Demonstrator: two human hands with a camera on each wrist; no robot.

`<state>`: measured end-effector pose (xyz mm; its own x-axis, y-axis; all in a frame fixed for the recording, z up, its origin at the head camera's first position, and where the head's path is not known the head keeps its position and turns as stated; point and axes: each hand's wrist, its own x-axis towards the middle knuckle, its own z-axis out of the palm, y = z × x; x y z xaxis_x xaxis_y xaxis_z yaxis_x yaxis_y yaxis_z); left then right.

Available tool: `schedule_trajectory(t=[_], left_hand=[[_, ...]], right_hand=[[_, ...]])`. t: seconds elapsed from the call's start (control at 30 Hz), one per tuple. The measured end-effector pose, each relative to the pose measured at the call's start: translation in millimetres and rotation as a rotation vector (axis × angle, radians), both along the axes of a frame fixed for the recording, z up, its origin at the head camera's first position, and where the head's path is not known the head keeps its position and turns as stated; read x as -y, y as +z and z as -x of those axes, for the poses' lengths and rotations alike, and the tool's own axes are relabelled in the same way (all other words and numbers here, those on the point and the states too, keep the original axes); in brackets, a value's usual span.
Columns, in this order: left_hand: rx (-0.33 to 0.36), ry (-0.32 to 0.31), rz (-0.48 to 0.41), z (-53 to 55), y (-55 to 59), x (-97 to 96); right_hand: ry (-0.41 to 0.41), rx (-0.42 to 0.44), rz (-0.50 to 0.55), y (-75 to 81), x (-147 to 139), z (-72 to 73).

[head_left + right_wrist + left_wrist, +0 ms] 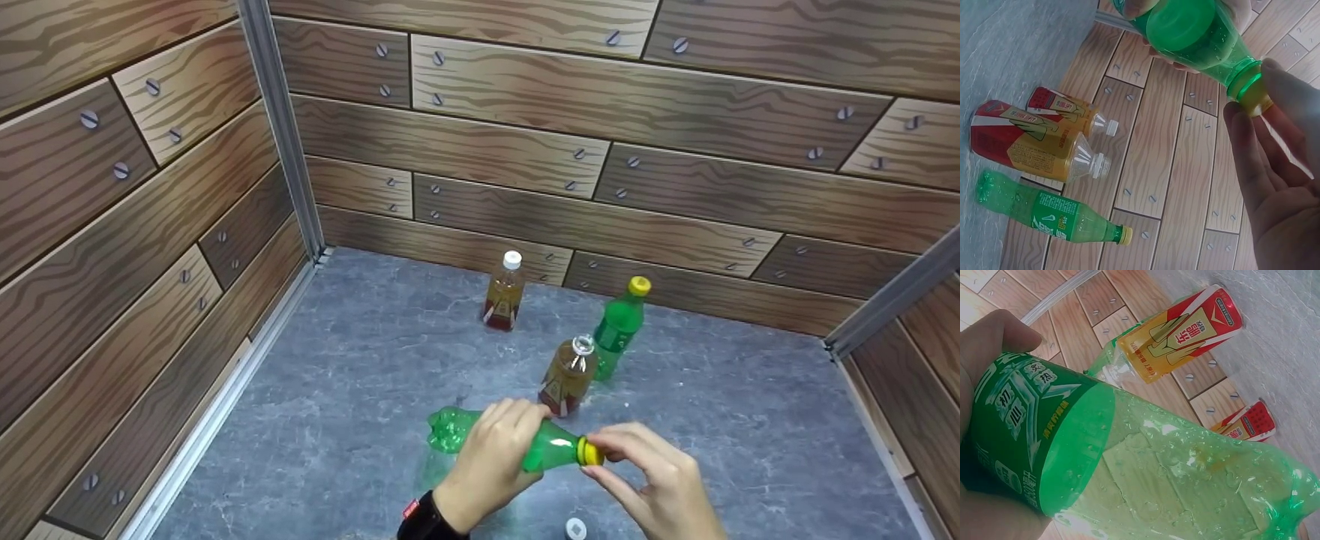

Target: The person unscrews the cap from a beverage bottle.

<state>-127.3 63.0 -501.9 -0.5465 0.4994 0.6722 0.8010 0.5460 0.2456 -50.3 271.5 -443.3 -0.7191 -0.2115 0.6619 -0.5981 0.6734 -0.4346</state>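
Note:
My left hand (495,454) grips a clear green plastic bottle (556,447) round its label, holding it tilted nearly sideways. The bottle's ribbed base points left and its neck right. Thumb and fingers of my right hand (660,474) pinch the yellow cap (1256,97), which sits at the bottle's mouth. Water drops cling inside the bottle wall (1185,467) in the left wrist view; no large amount of liquid shows there. Just beyond the left hand stands an uncapped bottle (568,379) with an amber and red label, its clear mouth bare.
Behind the uncapped bottle stands another green bottle (619,326) with a yellow cap. Farther back is an amber bottle (503,298) with a white cap. A loose white cap (575,529) lies on the grey table (315,420) near the front edge. Wood-patterned panels (510,127) wall the table in.

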Motion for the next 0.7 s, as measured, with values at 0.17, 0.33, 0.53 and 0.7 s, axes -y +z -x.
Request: schedule_trajectory(t=[0.17,0.33,0.53,0.7], left_hand=[[0.023,-0.007,0.002,-0.2,0.2,-0.3],[0.023,-0.001,0.005,-0.4,0.1,-1.1],[0.029,-0.004,0.005,-1.1,0.9,-2.3],[0.058,-0.023,0.014,-1.8,1.4,-2.4]], right_hand=[[0.004,-0.005,-0.024,2.0,-3,0.2],[-0.095,0.123,0.005,9.7,1,-3.2],[-0.08,0.18,0.019,10.4,3,-2.1],[-0.017,0.102,0.002,7.1,1,-0.8]])
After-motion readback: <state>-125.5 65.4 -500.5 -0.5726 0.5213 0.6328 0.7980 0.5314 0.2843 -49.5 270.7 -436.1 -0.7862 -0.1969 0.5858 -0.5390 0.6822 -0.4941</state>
